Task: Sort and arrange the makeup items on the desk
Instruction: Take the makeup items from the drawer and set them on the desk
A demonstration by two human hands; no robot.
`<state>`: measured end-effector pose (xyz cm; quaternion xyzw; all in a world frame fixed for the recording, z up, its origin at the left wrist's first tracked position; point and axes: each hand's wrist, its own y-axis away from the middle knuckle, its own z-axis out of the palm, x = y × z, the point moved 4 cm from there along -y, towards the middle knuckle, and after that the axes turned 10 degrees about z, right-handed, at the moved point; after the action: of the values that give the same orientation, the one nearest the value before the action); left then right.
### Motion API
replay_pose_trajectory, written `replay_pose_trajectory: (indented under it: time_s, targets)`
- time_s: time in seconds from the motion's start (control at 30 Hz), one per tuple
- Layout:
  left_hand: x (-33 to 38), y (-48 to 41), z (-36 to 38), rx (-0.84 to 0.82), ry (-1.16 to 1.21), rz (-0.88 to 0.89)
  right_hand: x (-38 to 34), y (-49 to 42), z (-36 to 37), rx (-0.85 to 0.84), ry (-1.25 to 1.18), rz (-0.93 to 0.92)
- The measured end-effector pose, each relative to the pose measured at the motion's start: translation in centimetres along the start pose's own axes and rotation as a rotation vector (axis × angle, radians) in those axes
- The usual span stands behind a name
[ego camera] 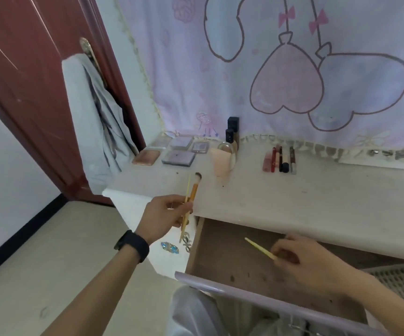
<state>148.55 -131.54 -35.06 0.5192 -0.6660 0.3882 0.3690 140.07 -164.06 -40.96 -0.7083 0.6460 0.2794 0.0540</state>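
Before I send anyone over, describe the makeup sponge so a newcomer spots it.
On the pale desk below the heart-print curtain, look between the flat palettes on the left and the row of slim pencils on the right. The sponge is the peach, rounded lump in front of a clear domed case, the only soft-looking thing there.

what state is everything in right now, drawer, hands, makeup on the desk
drawer: pulled open
left hand: grips orange-handled brush and thin yellow stick
right hand: pinches second yellow stick over the drawer
palettes: closed, flat on the desk
cosmetic pencils: lying side by side
dark bottles: upright
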Motion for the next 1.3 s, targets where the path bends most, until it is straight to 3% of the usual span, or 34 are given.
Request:
replay_pose_trajectory:
  time_s: [0.1, 0.27, 0.43, 0.53, 0.7, 1.0, 1.13, 1.3]
  targets:
    - [-1.1, -2.6, -2.4, 0.046, 0.018, -0.091, -5.2, -0.7, -2.2, 0.045, -0.205, -0.082]
    - [-3.1, -7.1, -2.4, -0.014, -0.086, -0.207, -12.2, -5.4, -2.9, 0.139, -0.311, -0.151]
    - [-4.1, -10.5, -1.1, -0.072, -0.254, -0.179, -15.9, -10.9, -1.8, 0.255, -0.203, -0.118]
    - [-4.3, -11.9, -0.8, -0.071, -0.320, -0.141, -16.7, -13.8, -1.2, 0.263, -0.107, -0.064]
    - [-4.9, -13.0, -0.7, -0.067, -0.236, -0.159, -16.6, -16.4, -1.0, 0.283, 0.041, 0.015]
    - [-4.5, -12.8, -0.9, -0.032, -0.112, -0.162, -15.8, -15.4, 0.3, 0.407, -0.011, -0.044]
    - [-4.3, -12.9, -0.8, -0.034, -0.175, -0.163, -15.0, -14.8, 0.9, 0.434, -0.131, -0.100]
    - [-3.7, -14.0, -0.9, -0.059, -0.391, -0.165, -14.8, -14.8, 1.5, 0.506, -0.097, -0.180]
